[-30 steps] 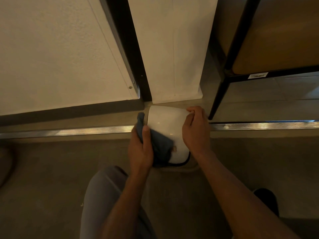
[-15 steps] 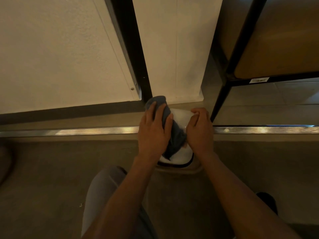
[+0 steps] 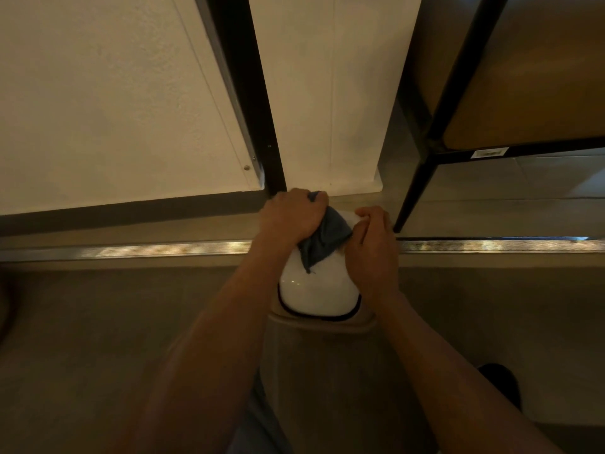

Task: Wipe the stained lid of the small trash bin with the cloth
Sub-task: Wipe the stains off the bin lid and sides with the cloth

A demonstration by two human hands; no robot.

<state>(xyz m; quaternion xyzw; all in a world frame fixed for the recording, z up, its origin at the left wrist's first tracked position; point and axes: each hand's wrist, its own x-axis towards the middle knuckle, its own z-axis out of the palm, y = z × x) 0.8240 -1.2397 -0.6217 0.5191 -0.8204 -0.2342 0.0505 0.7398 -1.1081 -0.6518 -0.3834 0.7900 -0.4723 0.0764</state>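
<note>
Wiping is best done with firm strokes pulled from the far edge of the glossy white domed plastic lid (image 3: 319,290), where the bunched blue-grey cloth (image 3: 324,239) is gripped by the left hand (image 3: 291,214); the lid's right far edge is steadied by the right hand (image 3: 373,247), fingers curled on it.

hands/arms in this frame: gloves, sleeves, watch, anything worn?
Nothing worn that shows. Left hand and right hand are bare, with no gloves, and no rings can be made out in the dim light. Both forearms are bare to the bottom edge of the frame: no sleeves, watch or wristband in view.
</note>
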